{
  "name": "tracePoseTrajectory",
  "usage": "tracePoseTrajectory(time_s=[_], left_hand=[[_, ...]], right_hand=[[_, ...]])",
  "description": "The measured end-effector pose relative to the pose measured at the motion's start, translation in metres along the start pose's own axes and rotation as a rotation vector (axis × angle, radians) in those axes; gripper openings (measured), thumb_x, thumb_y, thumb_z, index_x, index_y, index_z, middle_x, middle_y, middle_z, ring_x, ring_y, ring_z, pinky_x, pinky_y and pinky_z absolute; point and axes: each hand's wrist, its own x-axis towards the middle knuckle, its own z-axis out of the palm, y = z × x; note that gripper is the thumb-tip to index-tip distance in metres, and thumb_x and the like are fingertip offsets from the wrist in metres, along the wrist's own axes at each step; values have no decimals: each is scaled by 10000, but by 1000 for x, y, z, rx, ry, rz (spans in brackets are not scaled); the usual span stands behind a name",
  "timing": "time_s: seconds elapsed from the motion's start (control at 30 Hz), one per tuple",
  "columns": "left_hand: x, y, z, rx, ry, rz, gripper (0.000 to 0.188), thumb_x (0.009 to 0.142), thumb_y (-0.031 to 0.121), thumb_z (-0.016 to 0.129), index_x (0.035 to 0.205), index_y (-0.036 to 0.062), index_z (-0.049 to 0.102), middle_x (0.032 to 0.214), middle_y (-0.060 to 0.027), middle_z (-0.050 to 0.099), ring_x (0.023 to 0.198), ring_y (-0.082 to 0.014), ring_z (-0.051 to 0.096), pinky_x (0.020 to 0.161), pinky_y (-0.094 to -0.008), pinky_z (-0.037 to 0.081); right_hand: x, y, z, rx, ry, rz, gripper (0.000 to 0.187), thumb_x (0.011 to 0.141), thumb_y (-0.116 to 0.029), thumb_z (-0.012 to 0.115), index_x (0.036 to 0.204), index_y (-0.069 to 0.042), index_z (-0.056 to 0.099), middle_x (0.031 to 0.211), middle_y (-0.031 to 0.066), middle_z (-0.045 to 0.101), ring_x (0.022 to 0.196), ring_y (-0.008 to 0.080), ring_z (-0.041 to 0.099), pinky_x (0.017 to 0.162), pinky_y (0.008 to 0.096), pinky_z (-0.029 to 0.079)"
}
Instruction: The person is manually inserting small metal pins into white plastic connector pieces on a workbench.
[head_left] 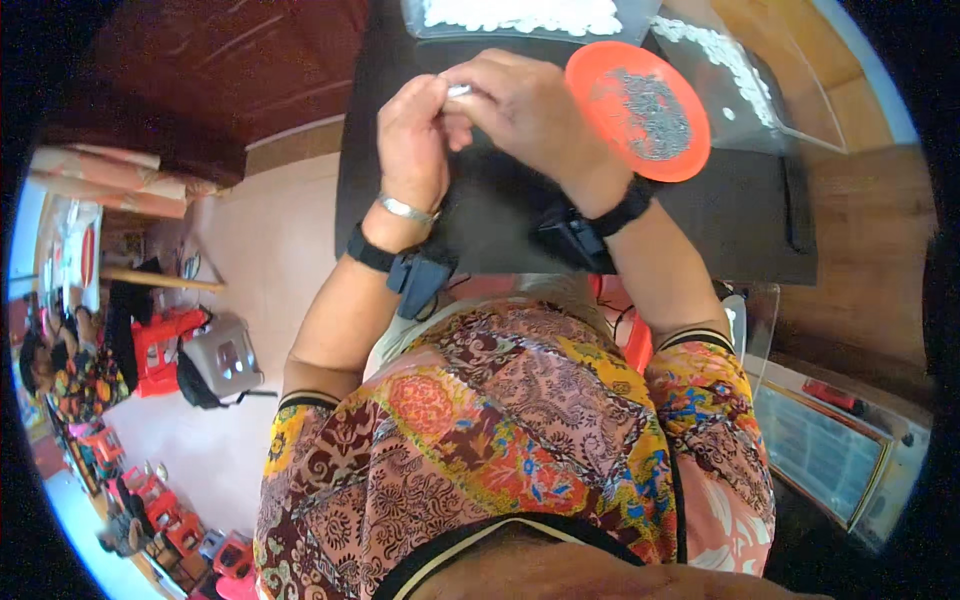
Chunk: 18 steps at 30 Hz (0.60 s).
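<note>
My two hands meet above the dark table top. Between their fingertips is a small white piece (459, 91), mostly covered, so its exact kind does not show. My left hand (410, 140) pinches it from the left, with a silver bangle at the wrist. Fingers bent over the piece, my right hand (520, 105) closes on it from the right. Just right of that hand lies an orange plate (597, 62) holding a heap of small, thin grey metal pieces (657, 120), like short nails.
A clear bin (420, 32) of white pieces stands at the far edge. Right of the plate, a clear tray (820, 140) holds more white pieces. The dark table top (720, 230) ends before my lap. Red stools (165, 350) and other people are in the room at left.
</note>
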Motion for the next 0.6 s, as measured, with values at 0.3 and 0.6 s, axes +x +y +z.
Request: tracePoseTrajectory(time_s=[0.3, 0.6], left_hand=[[0, 3, -4, -32, 66, -33, 241, 917, 169, 434, 784, 10, 558, 618, -27, 510, 480, -86, 454, 422, -202, 318], [2, 4, -1, 28, -41, 109, 243, 917, 185, 442, 786, 21, 564, 628, -25, 531, 522, -87, 471, 490, -210, 360]], right_hand=[[2, 0, 6, 91, 77, -39, 135, 779, -150, 624, 860, -44, 646, 754, 113, 617, 691, 273, 611, 610, 340, 491], [1, 5, 2, 131, 84, -32, 219, 748, -64, 686, 963, -34, 657, 796, 84, 636, 683, 179, 617, 621, 259, 492]])
